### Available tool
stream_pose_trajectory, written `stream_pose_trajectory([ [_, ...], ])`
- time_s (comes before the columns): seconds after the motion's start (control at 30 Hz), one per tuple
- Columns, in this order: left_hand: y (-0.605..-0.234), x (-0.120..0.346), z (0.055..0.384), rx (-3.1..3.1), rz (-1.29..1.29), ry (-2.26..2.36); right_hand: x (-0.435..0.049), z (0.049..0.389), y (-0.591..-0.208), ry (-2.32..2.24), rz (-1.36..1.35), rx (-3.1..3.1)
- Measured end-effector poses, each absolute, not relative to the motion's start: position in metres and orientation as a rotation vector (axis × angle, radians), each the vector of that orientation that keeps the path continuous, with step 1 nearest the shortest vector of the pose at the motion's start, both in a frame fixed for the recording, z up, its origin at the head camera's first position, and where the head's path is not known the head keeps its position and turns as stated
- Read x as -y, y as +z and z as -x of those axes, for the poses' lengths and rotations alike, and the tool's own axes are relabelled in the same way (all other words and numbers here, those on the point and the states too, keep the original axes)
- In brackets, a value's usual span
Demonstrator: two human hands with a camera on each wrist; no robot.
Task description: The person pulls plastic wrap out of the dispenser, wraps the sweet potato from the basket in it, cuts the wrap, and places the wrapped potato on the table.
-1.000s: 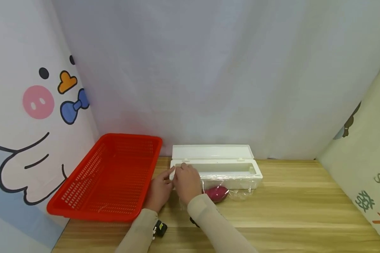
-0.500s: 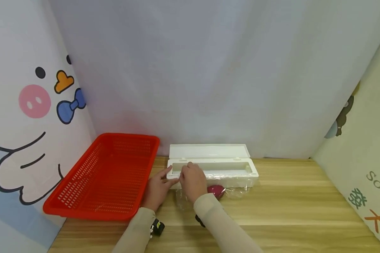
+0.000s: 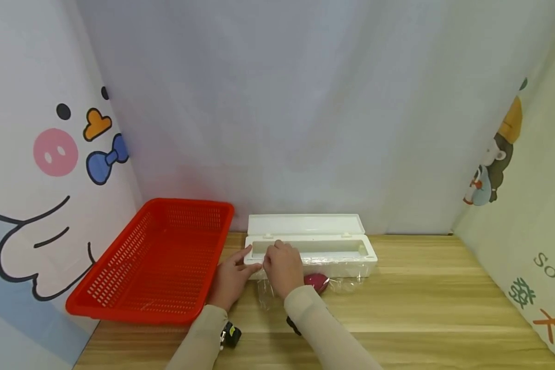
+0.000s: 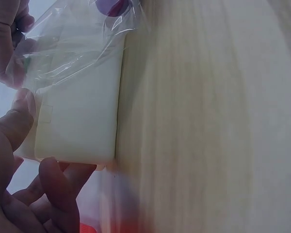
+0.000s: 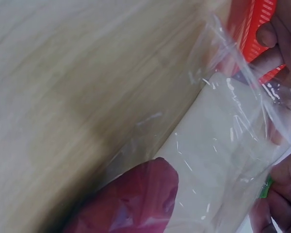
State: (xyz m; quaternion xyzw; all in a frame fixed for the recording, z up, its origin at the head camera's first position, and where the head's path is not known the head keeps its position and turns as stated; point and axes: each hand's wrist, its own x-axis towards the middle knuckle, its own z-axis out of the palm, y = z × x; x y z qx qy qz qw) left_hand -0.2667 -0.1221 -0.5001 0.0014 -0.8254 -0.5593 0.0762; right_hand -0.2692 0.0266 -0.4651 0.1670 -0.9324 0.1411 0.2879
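Observation:
A long white cling film dispenser (image 3: 339,267) stands with its lid raised, and clear film (image 5: 233,121) hangs over its front. My left hand (image 3: 231,280) holds the left end, thumb at the top front edge and other fingers round the end, as the left wrist view shows. At the front edge, just right of that thumb, my right hand (image 3: 284,267) pinches a small green cutter slide (image 5: 266,188), mostly hidden by the fingers. Under the film in front of the dispenser lies a glossy magenta oblong thing (image 3: 316,281) with a rounded tip, partly behind the right hand.
To the left, a red perforated basket (image 3: 222,246) sits close beside my left forearm. The wooden table (image 3: 421,298) runs on to the right. A pale curtain (image 3: 305,128) hangs directly behind the dispenser, with printed cloths on both sides.
My right hand has shifted slightly right along the dispenser's front edge, away from the left thumb. My left hand's thumb and fingers have spread at the left end.

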Motion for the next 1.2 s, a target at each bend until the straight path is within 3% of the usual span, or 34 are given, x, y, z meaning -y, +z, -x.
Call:
stream_pose_trajectory([
  [1.2,-0.503,0.124,0.27,2.459,0.014,-1.713,-0.038,0.268,-0.468,0.381,-0.446,2.387],
])
